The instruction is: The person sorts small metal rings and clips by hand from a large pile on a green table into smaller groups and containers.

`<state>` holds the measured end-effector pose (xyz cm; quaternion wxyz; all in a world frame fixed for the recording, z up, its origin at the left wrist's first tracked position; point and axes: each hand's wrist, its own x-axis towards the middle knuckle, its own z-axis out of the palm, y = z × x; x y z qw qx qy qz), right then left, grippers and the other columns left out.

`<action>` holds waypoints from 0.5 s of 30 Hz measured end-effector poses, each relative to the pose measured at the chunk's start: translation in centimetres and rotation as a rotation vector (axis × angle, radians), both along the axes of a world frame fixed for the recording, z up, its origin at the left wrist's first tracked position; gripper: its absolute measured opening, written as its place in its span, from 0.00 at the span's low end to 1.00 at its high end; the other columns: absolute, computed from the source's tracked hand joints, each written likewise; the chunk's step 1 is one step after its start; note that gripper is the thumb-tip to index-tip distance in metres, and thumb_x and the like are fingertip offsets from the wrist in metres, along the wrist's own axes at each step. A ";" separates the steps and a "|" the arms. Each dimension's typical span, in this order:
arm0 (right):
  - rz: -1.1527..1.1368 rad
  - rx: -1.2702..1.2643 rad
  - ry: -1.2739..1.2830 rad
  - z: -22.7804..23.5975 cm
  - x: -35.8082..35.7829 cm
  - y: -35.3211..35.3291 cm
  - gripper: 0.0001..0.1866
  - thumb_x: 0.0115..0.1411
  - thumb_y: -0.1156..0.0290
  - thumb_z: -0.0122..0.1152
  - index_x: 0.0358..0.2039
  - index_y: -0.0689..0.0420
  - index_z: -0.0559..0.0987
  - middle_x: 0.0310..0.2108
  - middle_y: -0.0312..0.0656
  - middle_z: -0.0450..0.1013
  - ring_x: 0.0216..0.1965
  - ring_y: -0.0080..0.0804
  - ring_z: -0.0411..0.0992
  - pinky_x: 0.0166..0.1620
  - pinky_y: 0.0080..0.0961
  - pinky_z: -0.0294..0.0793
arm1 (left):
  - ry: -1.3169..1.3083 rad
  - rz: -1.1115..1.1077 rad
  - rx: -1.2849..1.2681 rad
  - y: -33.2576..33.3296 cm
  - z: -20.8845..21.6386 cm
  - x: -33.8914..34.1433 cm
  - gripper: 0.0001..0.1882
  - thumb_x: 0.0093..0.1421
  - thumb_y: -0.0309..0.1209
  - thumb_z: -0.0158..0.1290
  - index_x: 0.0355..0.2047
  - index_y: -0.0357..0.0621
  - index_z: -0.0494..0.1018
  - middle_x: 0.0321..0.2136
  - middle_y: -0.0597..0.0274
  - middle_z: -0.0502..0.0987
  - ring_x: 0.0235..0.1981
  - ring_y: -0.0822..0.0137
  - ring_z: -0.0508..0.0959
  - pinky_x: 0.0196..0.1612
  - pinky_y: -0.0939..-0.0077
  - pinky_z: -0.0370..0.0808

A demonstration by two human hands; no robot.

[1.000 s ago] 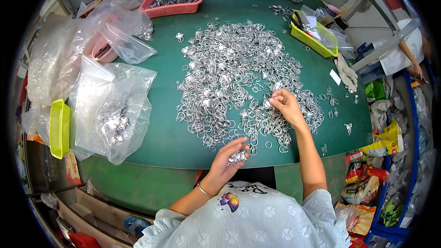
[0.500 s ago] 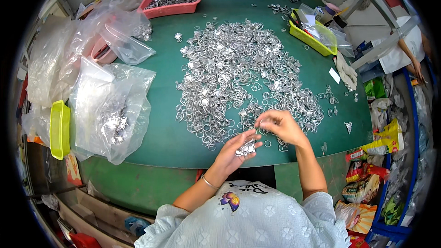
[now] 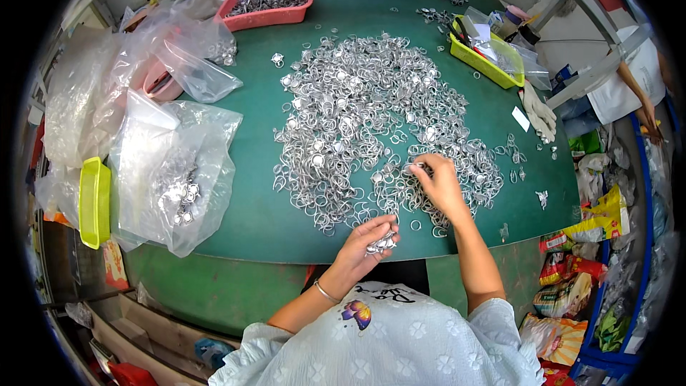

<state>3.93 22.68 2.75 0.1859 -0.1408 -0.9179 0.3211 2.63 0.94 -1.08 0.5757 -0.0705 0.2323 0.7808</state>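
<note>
Currently, the left hand (image 3: 366, 241) is cupping small silver metal pieces (image 3: 383, 244), best held level, while the right hand (image 3: 439, 184), narrowed, contents unclear, is hovering at the silver metal ring heap (image 3: 336, 118) ahead.

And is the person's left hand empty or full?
Not empty: the left hand holds several silvery metal pieces, visible by its curled fingers.

Shiny metal rings (image 3: 329, 100), glossy clear plastic bag (image 3: 139, 175), smooth green tabletop (image 3: 257, 186).
</note>
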 end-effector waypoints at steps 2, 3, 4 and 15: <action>0.060 -0.360 -0.082 1.4 0.9 -0.2 0.08 0.54 0.70 0.62 0.31 0.62 0.78 0.24 0.40 0.75 0.25 0.26 0.70 0.30 0.23 0.67 | -0.003 0.023 -0.009 0.1 0.2 -0.1 0.16 0.63 0.31 0.48 0.50 0.41 0.68 0.41 0.58 0.74 0.38 0.69 0.76 0.29 0.83 0.73; 0.122 -0.517 -0.106 1.7 1.4 -0.4 0.08 0.55 0.70 0.61 0.31 0.62 0.78 0.24 0.38 0.75 0.25 0.20 0.69 0.28 0.20 0.66 | 0.012 0.037 -0.026 0.3 0.5 -0.1 0.16 0.63 0.33 0.47 0.50 0.41 0.68 0.40 0.58 0.75 0.37 0.68 0.76 0.29 0.82 0.74; 0.173 -0.645 -0.165 1.8 1.9 -0.7 0.08 0.55 0.70 0.61 0.32 0.62 0.78 0.23 0.35 0.74 0.25 0.17 0.68 0.28 0.19 0.66 | 0.028 0.051 -0.044 0.6 0.8 -0.1 0.16 0.64 0.34 0.46 0.50 0.41 0.68 0.40 0.58 0.75 0.37 0.68 0.77 0.30 0.82 0.74; 0.409 -0.538 -0.215 4.2 2.3 -2.7 0.07 0.53 0.72 0.63 0.32 0.60 0.78 0.15 0.31 0.69 0.18 0.14 0.63 0.22 0.18 0.61 | 0.010 -0.034 0.084 1.3 0.3 -1.2 0.22 0.65 0.44 0.43 0.51 0.39 0.67 0.39 0.58 0.76 0.37 0.66 0.78 0.32 0.75 0.78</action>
